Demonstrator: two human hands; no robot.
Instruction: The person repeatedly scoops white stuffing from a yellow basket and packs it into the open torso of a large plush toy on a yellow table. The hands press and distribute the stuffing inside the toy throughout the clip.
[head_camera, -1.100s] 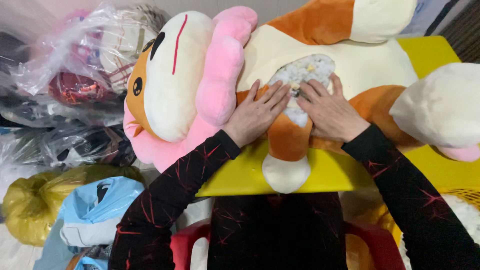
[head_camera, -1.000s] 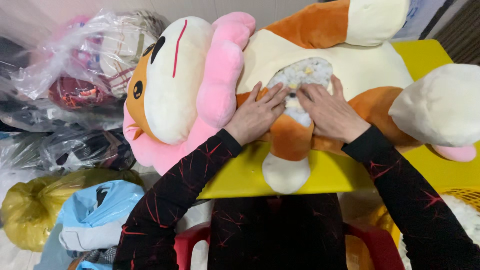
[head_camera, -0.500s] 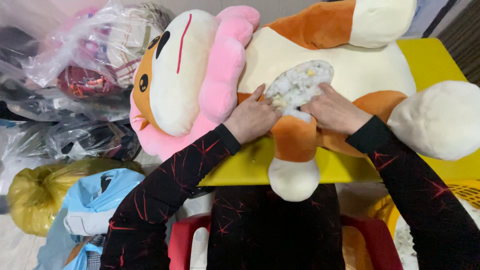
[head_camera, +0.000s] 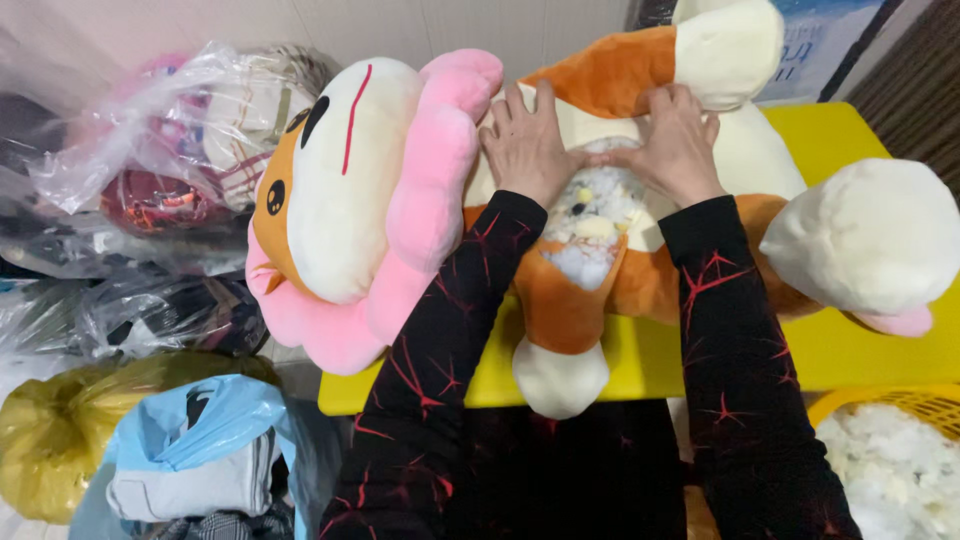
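Observation:
A large plush toy (head_camera: 360, 190) with a cream face, pink mane and orange and cream body lies on a yellow table (head_camera: 870, 345). Its belly seam gapes, showing white stuffing (head_camera: 595, 225). My left hand (head_camera: 525, 140) lies flat on the cream belly to the left of the gap, fingers spread. On the other side my right hand (head_camera: 675, 140) presses down, and its fingertips meet the left hand at the top of the opening. Both sleeves are black with red lines.
Clear plastic bags (head_camera: 170, 160) of soft goods are piled at the left. Lower left lie a yellow bag (head_camera: 60, 440) and a blue bag (head_camera: 200, 450). A yellow basket (head_camera: 850, 405) of white stuffing stands at the lower right.
Both hands have slid up the toy's belly, away from me, from beside the lower part of the opening to its top. The stuffing is now exposed below them.

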